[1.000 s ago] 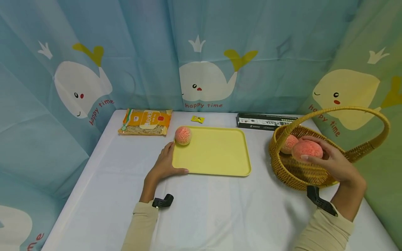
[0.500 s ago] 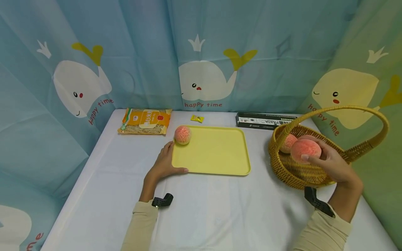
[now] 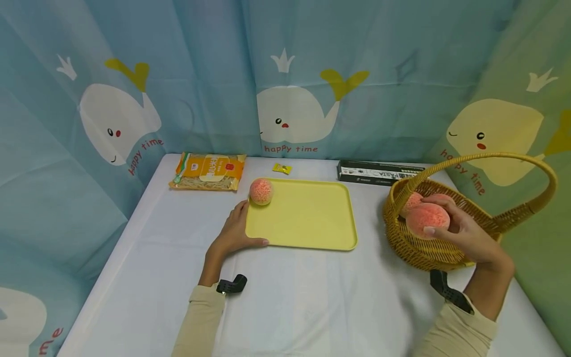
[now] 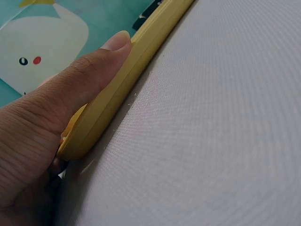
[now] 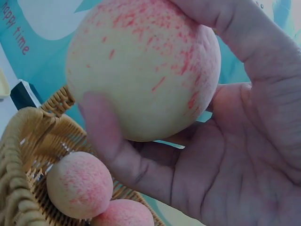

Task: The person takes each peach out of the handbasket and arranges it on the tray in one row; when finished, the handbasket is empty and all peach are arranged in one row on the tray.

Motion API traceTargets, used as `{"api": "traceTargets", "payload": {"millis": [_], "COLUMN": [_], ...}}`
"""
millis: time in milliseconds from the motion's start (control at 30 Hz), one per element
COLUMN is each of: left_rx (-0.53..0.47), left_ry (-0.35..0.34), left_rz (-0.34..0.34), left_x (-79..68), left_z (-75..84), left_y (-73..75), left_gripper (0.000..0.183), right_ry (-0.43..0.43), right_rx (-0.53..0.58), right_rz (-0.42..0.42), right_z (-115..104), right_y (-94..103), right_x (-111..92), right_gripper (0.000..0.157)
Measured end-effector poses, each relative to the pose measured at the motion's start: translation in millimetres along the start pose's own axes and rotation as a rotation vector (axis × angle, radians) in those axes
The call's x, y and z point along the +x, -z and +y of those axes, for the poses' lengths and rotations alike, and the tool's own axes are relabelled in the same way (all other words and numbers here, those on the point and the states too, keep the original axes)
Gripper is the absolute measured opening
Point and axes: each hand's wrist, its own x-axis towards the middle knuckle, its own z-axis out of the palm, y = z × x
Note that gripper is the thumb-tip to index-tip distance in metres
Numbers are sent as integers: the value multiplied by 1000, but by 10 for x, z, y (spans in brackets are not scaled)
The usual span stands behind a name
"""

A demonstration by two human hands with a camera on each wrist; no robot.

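Right hand (image 3: pixel 475 238) curls round peach (image 3: pixel 427 220) over basket (image 3: pixel 403 247); clipping handle (image 3: pixel 515 216) could knock it loose. Left hand (image 3: pixel 235 234) pinches tray (image 3: pixel 308 218) at near-left corner; jolts could roll far-left peach (image 3: pixel 261 192).

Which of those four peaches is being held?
The round pink-and-cream peach in the right-hand grip; two others lie in the tan woven basket, and the fourth rests at the far left corner of the yellow rectangular tray.

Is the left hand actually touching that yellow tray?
Touching: the left wrist view shows the left hand with its thumb against the yellow tray.
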Motion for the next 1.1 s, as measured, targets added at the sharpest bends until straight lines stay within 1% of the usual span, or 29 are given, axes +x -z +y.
{"api": "traceTargets", "payload": {"millis": [167, 300, 400, 533, 667, 767, 967, 1000, 1100], "left_rx": [8, 17, 13, 6, 8, 16, 14, 12, 10], "left_ry": [-6, -9, -7, -7, -9, -5, -8, -9, -11], "left_rz": [-2, -2, 0, 1, 2, -2, -2, 0, 2], "left_x": [1, 7, 9, 13, 13, 13, 18, 19, 17], "left_z": [6, -1, -4, -10, -20, -27, -28, -28, -31], "left_y": [7, 11, 18, 19, 6, -6, -8, -9, -12], "left_gripper": [128, 128, 128, 128, 128, 128, 128, 127, 128], "right_ry": [92, 137, 96, 35, 74, 85, 15, 2, 2], "right_rx": [117, 108, 55, 41, 83, 76, -17, -21, 2], "right_rz": [-55, -44, -19, -16, -46, -58, -66, -75, -114], "right_z": [30, 47, 45, 19, 8, -6, -77, -87, -98], "right_y": [-29, -97, -160, -234, -285, -318, -399, -414, -462], "right_x": [34, 55, 79, 120, 170, 204, 272, 289, 353], "right_gripper": [64, 61, 61, 66, 69, 69, 70, 70, 70]}}
